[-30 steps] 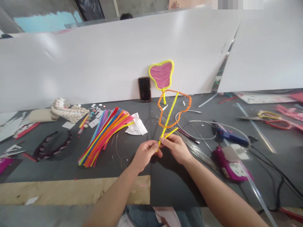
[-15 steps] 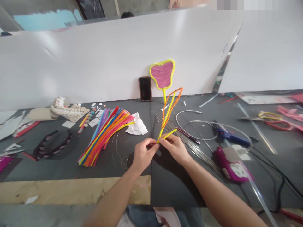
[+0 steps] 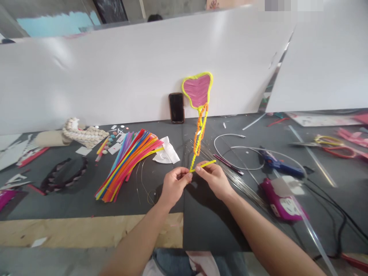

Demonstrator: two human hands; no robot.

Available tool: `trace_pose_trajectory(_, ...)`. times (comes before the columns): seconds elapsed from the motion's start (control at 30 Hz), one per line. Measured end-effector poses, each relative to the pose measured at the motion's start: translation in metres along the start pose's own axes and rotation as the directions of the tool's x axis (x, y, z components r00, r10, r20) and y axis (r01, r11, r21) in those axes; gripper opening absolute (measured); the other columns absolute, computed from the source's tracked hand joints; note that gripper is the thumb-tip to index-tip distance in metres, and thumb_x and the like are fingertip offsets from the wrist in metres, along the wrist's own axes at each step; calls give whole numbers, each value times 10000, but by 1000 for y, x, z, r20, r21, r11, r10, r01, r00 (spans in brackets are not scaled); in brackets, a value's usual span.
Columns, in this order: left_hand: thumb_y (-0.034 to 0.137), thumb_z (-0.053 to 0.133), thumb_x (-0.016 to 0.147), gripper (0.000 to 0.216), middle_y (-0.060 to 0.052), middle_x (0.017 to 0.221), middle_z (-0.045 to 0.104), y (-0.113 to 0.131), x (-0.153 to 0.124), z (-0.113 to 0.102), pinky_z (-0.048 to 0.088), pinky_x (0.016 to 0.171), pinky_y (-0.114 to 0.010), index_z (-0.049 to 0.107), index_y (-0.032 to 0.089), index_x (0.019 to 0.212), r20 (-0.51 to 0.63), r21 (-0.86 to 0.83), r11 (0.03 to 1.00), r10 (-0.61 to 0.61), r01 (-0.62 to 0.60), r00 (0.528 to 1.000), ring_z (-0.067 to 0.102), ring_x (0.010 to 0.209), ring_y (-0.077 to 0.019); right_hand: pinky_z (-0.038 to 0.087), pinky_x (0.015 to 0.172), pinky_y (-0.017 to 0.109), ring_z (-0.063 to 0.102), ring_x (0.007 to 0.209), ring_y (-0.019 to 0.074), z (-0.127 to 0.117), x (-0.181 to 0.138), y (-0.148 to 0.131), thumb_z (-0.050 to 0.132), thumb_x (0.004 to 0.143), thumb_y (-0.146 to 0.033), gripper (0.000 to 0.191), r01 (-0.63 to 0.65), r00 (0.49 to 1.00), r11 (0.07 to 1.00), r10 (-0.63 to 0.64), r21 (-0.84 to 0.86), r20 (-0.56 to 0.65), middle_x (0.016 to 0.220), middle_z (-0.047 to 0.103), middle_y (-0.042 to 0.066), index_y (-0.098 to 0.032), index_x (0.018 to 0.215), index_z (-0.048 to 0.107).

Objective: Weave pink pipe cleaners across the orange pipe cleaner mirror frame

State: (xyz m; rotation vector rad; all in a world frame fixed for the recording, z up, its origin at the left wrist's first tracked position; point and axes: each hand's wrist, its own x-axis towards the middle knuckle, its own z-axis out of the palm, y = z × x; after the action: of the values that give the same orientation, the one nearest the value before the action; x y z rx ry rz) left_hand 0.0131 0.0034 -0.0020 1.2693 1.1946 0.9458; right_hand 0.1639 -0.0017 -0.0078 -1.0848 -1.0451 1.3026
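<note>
My left hand pinches the bottom of the yellow stem of a twisted orange and yellow pipe-cleaner loop, which stands upright above my fingers. My right hand is closed on a yellow pipe cleaner, its free end pointing up to the right and its other end at the stem's base. Behind the loop's top, a pink heart-like shape with a yellow rim stands against the white board. A bundle of coloured pipe cleaners lies left of my hands.
A phone leans on the white board. To the right lie thin metal wires, a blue glue gun, a magenta power strip with cables and scissors. A dark braided headband lies left.
The orange and yellow loop has turned and tipped left, now overlapping the pink shape's stem. The yellow pipe cleaner in my right hand lies flatter.
</note>
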Motion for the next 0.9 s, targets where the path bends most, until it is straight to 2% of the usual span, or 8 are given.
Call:
trace_pose_trajectory(0.2, 317, 683, 695, 182, 18, 546, 589, 6, -1, 2, 397, 578, -221, 615, 148, 683, 23, -148, 987, -53, 56, 998, 516, 549, -103, 407, 644, 259, 490, 656, 115, 1, 1, 1, 705, 705, -450, 303, -13, 1000, 1000, 12, 15, 6, 721, 567, -1, -157, 740, 637)
trace_pose_trajectory(0.43, 315, 701, 696, 189, 15, 543, 598, 5, -2, 0, 380, 587, -221, 620, 145, 676, 107, -269, 958, -77, 103, 991, 506, 547, -96, 415, 655, 270, 501, 656, 124, 2, 0, -2, 700, 711, -458, 299, -10, 1000, 1000, 10, 9, 13, 713, 581, 0, -166, 742, 638)
trace_pose_trajectory(0.9, 343, 688, 729, 206, 0, 560, 618, 1, -1, -1, 364, 605, -221, 647, 142, 720, 187, -292, 948, -69, 122, 980, 517, 567, -100, 451, 689, 286, 559, 668, 134, 3, 0, 0, 713, 714, -436, 272, -9, 998, 996, 4, 89, 57, 695, 616, -4, -175, 729, 635)
